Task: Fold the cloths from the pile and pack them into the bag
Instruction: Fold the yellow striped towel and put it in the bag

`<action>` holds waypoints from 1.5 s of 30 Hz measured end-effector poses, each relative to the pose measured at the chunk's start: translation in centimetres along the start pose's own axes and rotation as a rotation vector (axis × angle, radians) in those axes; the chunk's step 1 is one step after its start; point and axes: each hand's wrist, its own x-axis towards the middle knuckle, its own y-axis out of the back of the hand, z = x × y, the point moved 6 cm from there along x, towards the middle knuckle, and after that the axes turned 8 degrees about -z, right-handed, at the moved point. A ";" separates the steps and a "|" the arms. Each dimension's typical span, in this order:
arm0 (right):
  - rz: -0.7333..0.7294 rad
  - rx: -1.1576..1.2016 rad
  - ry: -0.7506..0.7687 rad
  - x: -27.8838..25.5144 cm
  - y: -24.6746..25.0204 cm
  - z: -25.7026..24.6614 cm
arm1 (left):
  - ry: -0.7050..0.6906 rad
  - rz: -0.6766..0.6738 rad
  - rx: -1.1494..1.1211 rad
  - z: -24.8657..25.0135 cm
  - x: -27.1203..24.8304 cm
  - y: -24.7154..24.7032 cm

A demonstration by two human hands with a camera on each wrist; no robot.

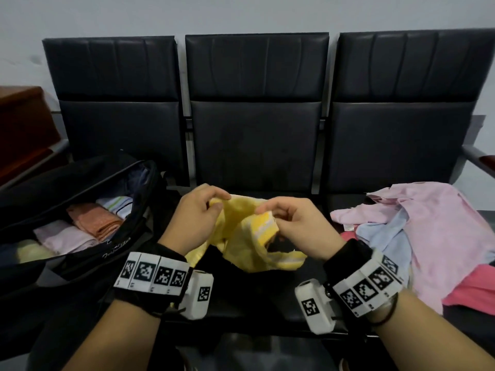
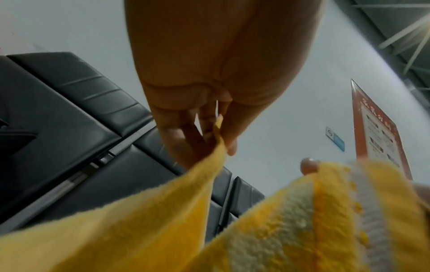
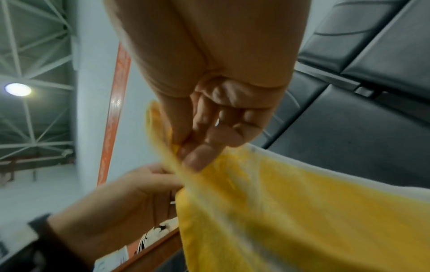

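Note:
A yellow towel [image 1: 241, 236] with white stripes hangs bunched between both hands above the middle seat. My left hand [image 1: 199, 210] pinches one edge of it between thumb and fingers, and the left wrist view shows the yellow towel [image 2: 163, 220] running up into that pinch of the left hand [image 2: 216, 139]. My right hand [image 1: 289, 220] pinches the striped end; in the right wrist view the right hand [image 3: 186, 147] grips the yellow towel [image 3: 279, 211]. An open black bag [image 1: 80, 263] lies on the left seat with several folded cloths [image 1: 93, 223] inside. The pile of cloths [image 1: 428, 231] lies on the right seat.
Three black padded seats [image 1: 257, 145] stand in a row against a pale wall. A wooden piece of furniture [image 1: 24, 129] stands at the far left. A metal armrest [image 1: 479, 159] juts out at the far right. The pile holds pink, light blue and red cloths.

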 end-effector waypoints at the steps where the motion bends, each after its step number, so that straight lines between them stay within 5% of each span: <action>1: 0.018 -0.051 0.013 0.2 -0.3 0.0 | -0.015 -0.016 -0.016 0.3 -0.3 -0.2; 9: 0.134 -0.481 0.109 1.6 -2.4 -1.3 | -0.057 -0.106 -0.155 2.2 -1.7 -0.5; 27: 0.123 -0.578 0.012 2.0 -3.6 -1.0 | -0.091 -0.224 0.031 3.3 -2.4 0.2; 31: 0.080 -0.542 0.031 1.7 -3.7 0.5 | -0.156 -0.159 0.062 3.6 -2.6 0.9; 38: -0.063 -0.861 -0.246 -0.4 -1.9 9.4 | -0.193 0.028 0.013 3.6 -2.7 3.5; 45: -0.143 -0.990 -0.266 -1.6 -1.6 12.8 | -0.234 0.152 -0.020 3.8 -2.9 5.6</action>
